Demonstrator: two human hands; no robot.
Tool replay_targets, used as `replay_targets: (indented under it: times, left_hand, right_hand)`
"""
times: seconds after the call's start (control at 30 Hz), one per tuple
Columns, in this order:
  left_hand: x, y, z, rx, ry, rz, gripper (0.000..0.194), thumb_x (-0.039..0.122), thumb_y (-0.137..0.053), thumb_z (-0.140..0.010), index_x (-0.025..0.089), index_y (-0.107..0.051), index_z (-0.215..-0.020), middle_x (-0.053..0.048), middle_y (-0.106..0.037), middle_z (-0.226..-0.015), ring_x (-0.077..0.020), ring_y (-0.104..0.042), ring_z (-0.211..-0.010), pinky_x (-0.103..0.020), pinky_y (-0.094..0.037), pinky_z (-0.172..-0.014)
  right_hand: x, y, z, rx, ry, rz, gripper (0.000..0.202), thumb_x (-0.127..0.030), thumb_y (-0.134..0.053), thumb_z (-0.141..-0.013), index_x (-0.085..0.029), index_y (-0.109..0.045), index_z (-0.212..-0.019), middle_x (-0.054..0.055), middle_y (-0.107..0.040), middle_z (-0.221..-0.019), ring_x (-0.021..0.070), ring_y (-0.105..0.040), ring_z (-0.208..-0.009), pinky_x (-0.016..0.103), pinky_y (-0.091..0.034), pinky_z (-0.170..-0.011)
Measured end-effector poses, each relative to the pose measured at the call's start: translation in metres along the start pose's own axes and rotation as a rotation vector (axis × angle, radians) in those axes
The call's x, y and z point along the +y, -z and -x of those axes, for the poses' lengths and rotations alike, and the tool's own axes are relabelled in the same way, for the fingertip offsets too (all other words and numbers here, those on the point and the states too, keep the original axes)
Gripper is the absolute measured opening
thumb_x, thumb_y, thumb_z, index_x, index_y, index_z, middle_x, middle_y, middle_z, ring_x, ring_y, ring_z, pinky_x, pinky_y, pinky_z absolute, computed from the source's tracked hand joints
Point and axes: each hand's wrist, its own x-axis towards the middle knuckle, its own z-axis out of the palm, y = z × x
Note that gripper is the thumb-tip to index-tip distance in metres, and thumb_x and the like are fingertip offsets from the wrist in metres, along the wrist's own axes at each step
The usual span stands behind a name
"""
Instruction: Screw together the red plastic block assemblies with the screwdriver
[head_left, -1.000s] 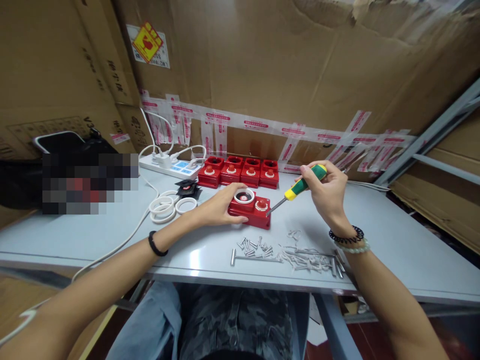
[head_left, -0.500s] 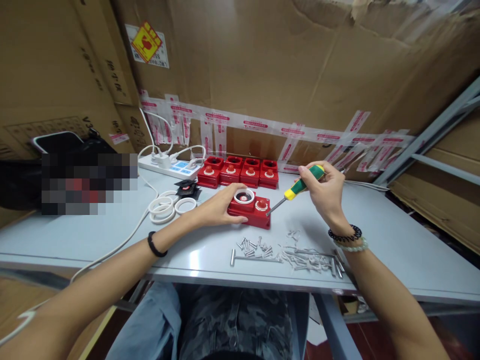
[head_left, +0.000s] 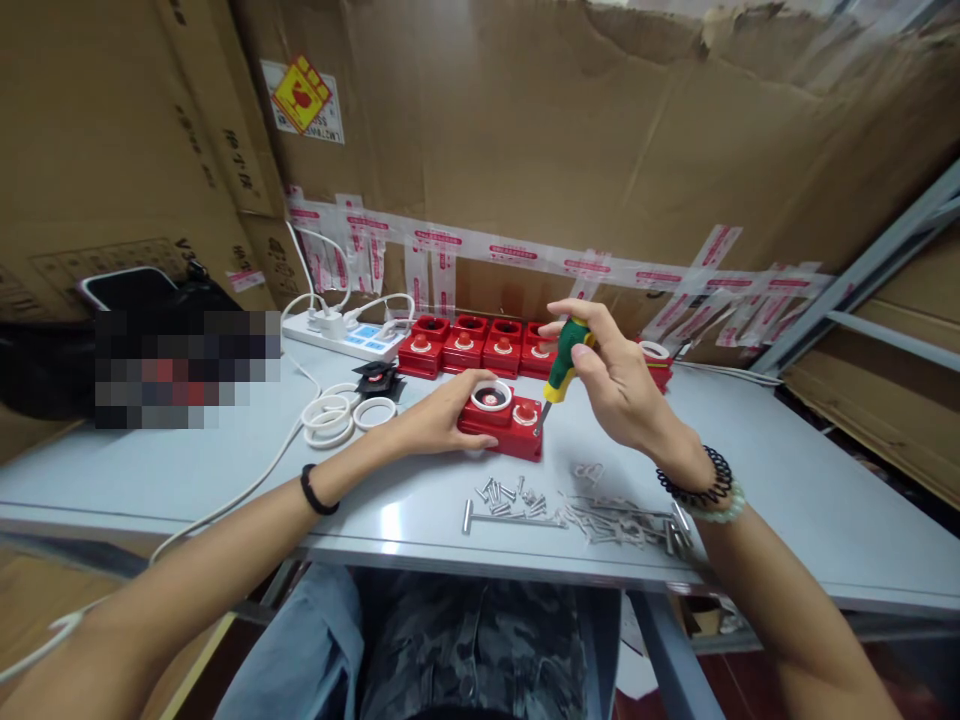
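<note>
Near the middle of the table lies a red box (head_left: pixel 508 441) with a white ring round its black opening and a red knob beside it. My left hand (head_left: pixel 448 415) grips this box from its left side, thumb at the front. In my right hand (head_left: pixel 611 378) is a green and yellow screwdriver (head_left: pixel 568 362), its handle between thumb and fingers. The shaft slants down to the box's right front corner, where the tip meets a screw. Loose screws (head_left: pixel 499 496) and metal T-shaped rods (head_left: pixel 517 517) lie in front of the box.
A row of similar red boxes (head_left: pixel 463 345) stands behind, with another (head_left: pixel 657 368) at the right, partly behind my right hand. White rings (head_left: pixel 328 418), a black part (head_left: pixel 377 378) and a power strip (head_left: pixel 367 341) are on the left. Tall cardboard (head_left: pixel 465 130) backs the table.
My right hand has moved left and turned, and the screwdriver now stands steeper. Another red box has come into sight behind that hand. My left hand keeps its hold.
</note>
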Motion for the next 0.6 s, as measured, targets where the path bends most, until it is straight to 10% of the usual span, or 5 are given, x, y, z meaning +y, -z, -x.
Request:
replay_targets:
  times: [0.2, 0.43, 0.6]
  left_hand:
    - [0.000, -0.001, 0.000, 0.000, -0.003, -0.008, 0.070, 0.042, -0.072, -0.074, 0.022, -0.036, -0.130, -0.012, -0.047, -0.132, -0.0276, -0.050, -0.120, -0.043, -0.041, -0.102]
    - [-0.002, -0.002, 0.000, 0.008, -0.009, -0.010, 0.072, 0.043, -0.072, -0.074, 0.021, -0.035, -0.131, -0.012, -0.047, -0.131, -0.0276, -0.050, -0.120, -0.043, -0.041, -0.103]
    - [-0.002, -0.002, 0.000, 0.004, 0.000, -0.027, 0.072, 0.044, -0.072, -0.073, 0.022, -0.035, -0.131, -0.013, -0.048, -0.130, -0.0286, -0.051, -0.119, -0.045, -0.042, -0.102]
  right_hand:
    - [-0.008, -0.006, 0.000, 0.172, 0.012, 0.143, 0.024, -0.035, -0.066, -0.081, -0.019, -0.062, -0.098, -0.002, -0.061, -0.072, 0.0089, -0.051, -0.053, 0.024, -0.043, -0.051]
    - [-0.003, -0.014, 0.005, 0.165, 0.010, -0.045, 0.032, -0.033, -0.039, -0.096, -0.025, -0.053, -0.122, 0.002, -0.067, -0.098, 0.0145, -0.064, -0.083, 0.031, -0.052, -0.074]
    - [-0.003, -0.020, 0.006, 0.345, -0.018, -0.019, 0.022, -0.039, -0.060, -0.086, -0.025, -0.062, -0.102, 0.000, -0.064, -0.088, 0.0130, -0.060, -0.070, 0.028, -0.051, -0.063]
